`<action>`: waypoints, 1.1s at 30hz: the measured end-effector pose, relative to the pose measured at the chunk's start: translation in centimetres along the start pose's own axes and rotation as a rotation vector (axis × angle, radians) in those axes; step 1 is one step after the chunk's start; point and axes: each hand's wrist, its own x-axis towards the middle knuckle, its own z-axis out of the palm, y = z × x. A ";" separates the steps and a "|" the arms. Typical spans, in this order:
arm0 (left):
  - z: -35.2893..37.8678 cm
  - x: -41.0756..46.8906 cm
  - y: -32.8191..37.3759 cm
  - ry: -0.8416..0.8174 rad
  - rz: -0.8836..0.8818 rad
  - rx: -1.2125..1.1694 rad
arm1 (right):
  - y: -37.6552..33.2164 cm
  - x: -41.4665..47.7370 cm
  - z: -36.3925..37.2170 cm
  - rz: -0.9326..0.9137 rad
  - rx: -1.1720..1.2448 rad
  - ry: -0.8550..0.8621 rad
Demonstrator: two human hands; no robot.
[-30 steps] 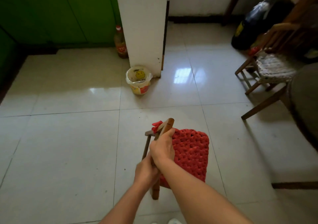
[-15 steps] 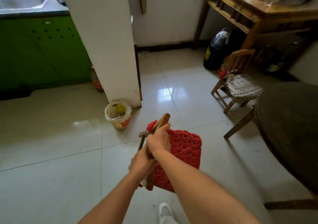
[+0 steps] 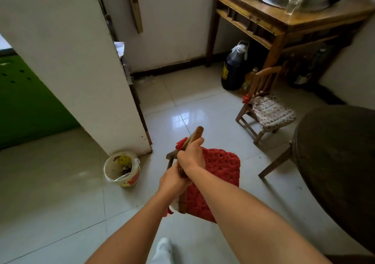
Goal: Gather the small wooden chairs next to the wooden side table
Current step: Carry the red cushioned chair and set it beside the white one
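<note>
A small wooden chair with a red woven seat (image 3: 218,174) hangs off the floor in front of me, held by its backrest. My right hand (image 3: 191,155) grips the top rail of the backrest, and my left hand (image 3: 172,181) grips the same rail just below it. A second small wooden chair with a pale woven seat (image 3: 271,111) stands on the floor at the right, in front of the wooden side table (image 3: 269,23). The carried chair's legs are mostly hidden behind its seat and my arms.
A white pillar (image 3: 81,71) stands at left with a small lined bucket (image 3: 121,169) at its foot. A dark jug (image 3: 234,67) sits under the side table. A dark round table (image 3: 341,162) fills the right edge. My white shoe (image 3: 162,250) shows below.
The view has swung up and to the right, bringing the side table and the pale-seated chair closer. Both hands keep their grip on the red-seated chair, which travels with me.
</note>
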 end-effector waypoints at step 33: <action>-0.4 42.7 20.5 -0.287 0.237 0.347 | -7.0 41.2 -11.9 0.339 0.985 0.088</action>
